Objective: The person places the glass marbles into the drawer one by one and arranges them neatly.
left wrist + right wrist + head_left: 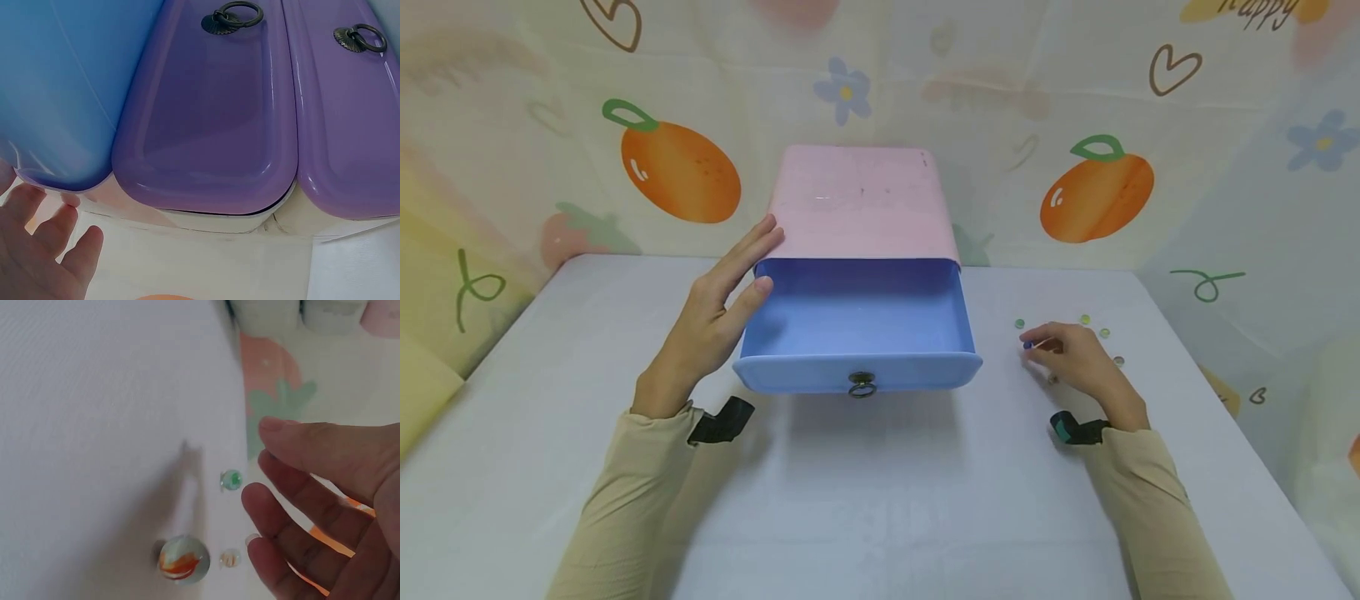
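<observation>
The spread left hand [706, 312] is touching a pink box [865, 200] whose blue drawer [797, 374] (smooth, with a ring [861, 379]) is sticking out, while the right hand [1078, 358] is pinching a little blue thing [1027, 344] beside it.

The pinched blue object [1027, 345] is too small to identify.
</observation>
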Demonstrator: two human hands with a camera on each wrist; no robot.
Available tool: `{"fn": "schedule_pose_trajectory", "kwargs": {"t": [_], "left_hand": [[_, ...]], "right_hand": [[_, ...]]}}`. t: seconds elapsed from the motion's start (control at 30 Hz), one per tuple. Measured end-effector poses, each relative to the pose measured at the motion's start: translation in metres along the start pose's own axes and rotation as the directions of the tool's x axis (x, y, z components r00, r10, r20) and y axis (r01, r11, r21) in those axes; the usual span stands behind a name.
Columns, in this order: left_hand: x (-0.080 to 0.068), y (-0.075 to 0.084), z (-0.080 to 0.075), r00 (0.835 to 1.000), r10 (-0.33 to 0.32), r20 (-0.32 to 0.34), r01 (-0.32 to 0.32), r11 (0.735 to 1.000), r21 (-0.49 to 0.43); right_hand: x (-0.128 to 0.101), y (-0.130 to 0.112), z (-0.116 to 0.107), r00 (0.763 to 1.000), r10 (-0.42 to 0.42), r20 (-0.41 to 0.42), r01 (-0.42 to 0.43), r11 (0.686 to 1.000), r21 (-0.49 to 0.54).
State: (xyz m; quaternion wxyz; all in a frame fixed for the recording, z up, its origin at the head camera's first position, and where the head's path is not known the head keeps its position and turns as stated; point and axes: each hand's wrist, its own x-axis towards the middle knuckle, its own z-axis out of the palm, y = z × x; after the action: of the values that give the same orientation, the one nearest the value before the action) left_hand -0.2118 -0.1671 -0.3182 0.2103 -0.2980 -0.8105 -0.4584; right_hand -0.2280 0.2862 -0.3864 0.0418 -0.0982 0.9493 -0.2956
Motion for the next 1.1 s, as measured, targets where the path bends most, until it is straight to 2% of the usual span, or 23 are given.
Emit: {"fn": "schedule_pose_trajectory", "kwargs": {"t": [0.33,0.57,0.83,1.1], "left_hand": [[0.001,0.001,0.002,1.000,0.000,-0.007,0.000,1.000,0.007],[0.000,0.003,0.003,0.999,-0.035,-0.017,0.035,0.999,0.007],[-0.001,0.002,0.004,0.999,-0.037,-0.028,0.038,0.999,0.008],[-0.002,0.002,0.003,0.997,-0.073,-0.020,0.072,0.997,-0.029]], "right_hand": [[-0.003,-0.018,-0.003,0.985,-0.133,-0.106,0.135,0.991,0.015],[-0.007,-0.034,-0.007,0.977,-0.168,-0.133,0.173,0.985,0.026],[-0.011,-0.047,-0.009,0.964,-0.205,-0.169,0.208,0.978,0.004],[-0.016,-0.057,-0.012,0.941,-0.259,-0.219,0.262,0.965,-0.020]]}}
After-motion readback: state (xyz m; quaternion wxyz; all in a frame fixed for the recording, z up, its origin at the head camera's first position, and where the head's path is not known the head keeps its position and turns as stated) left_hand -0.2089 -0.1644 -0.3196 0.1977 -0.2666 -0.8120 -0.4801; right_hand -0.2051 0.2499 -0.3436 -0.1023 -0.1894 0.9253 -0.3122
